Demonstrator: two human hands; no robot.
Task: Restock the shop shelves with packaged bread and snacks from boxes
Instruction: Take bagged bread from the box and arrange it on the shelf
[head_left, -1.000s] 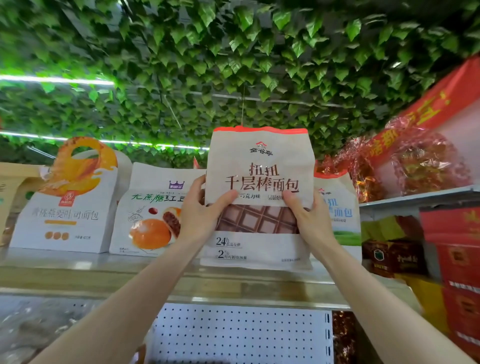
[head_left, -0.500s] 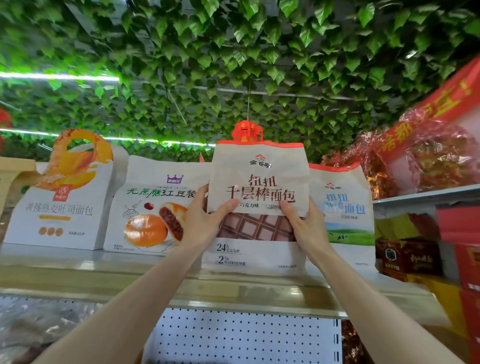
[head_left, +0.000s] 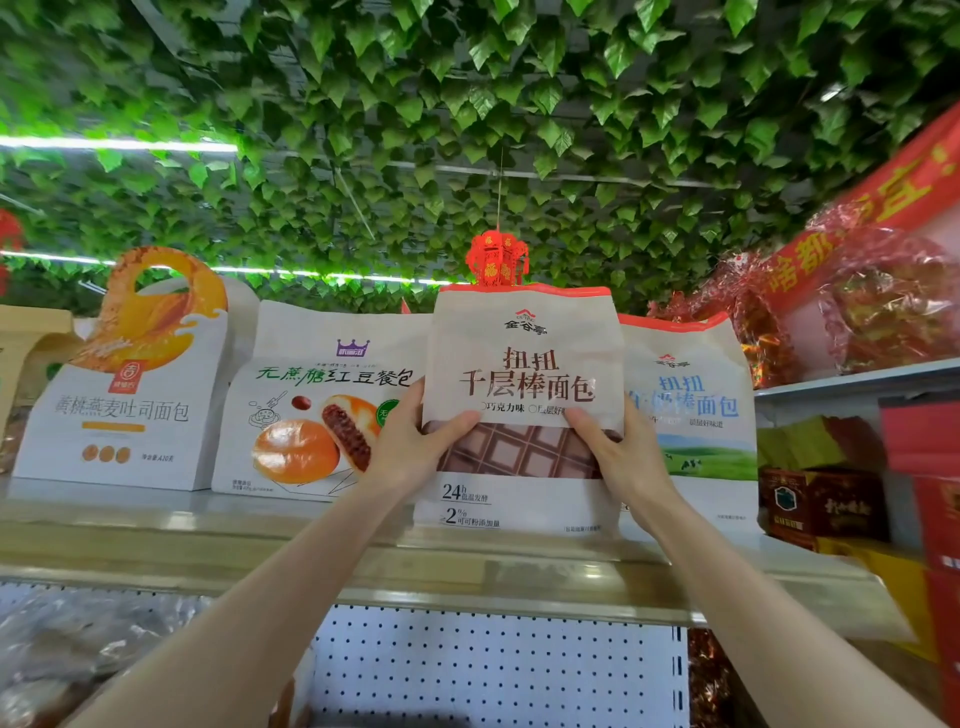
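A white chocolate bread bag (head_left: 524, 364) with a red top seal and a brown grid picture stands upright on the top shelf (head_left: 260, 551). My left hand (head_left: 415, 441) grips its left edge, thumb across the front. My right hand (head_left: 618, 457) grips its right edge the same way. The bag's base sits at the shelf's front, in front of a similar blue-lettered bread bag (head_left: 691, 415).
Left of the held bag stand a red-bean bun bag (head_left: 311, 410) and a peach toast box (head_left: 124, 405). Red and yellow boxes (head_left: 831, 499) fill the shelves at right. A white pegboard panel (head_left: 493, 670) lies below. A red lantern (head_left: 496, 260) hangs above.
The bag has come down slightly and settled on the shelf, with both hands still on its sides. The view has tilted, so the red lantern shows above the bag.
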